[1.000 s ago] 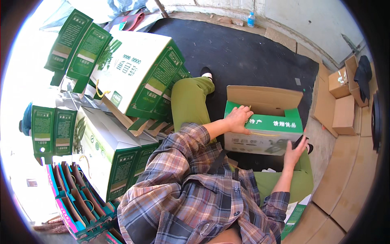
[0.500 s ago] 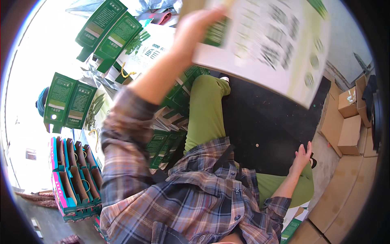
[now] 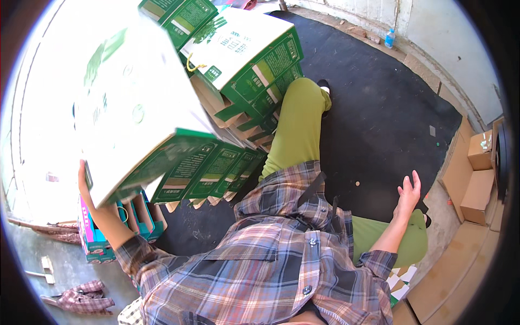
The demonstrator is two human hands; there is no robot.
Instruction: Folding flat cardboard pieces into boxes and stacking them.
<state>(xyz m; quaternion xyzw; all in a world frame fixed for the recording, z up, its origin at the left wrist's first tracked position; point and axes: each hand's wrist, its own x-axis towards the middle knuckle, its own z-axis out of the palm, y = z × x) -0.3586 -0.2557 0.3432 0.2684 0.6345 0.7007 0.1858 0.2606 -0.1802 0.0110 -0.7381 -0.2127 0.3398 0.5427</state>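
At the left, my left hand point(image 3: 88, 187) grips the near left edge of a white and green carton point(image 3: 146, 103). Its fingers are partly hidden behind the carton. The carton lies tilted over a stack of similar green and white cartons point(image 3: 216, 168) beside my left leg. Another such carton point(image 3: 246, 46), with a yellow cord handle, sits on top of the stack further back. My right hand point(image 3: 407, 197) hovers by my right knee with its fingers apart and holds nothing.
Teal and pink boxes point(image 3: 146, 216) stand at the left below the held carton. A black mat point(image 3: 374, 119) covers the floor ahead. Brown cardboard boxes point(image 3: 476, 184) line the right side. A blue bottle point(image 3: 389, 39) stands by the far wall, and a checked cloth point(image 3: 84, 298) lies at the lower left.
My left hand has swung the carton from the upper right over to the stack at the left. My right hand has stayed near my right knee. The view has shifted.
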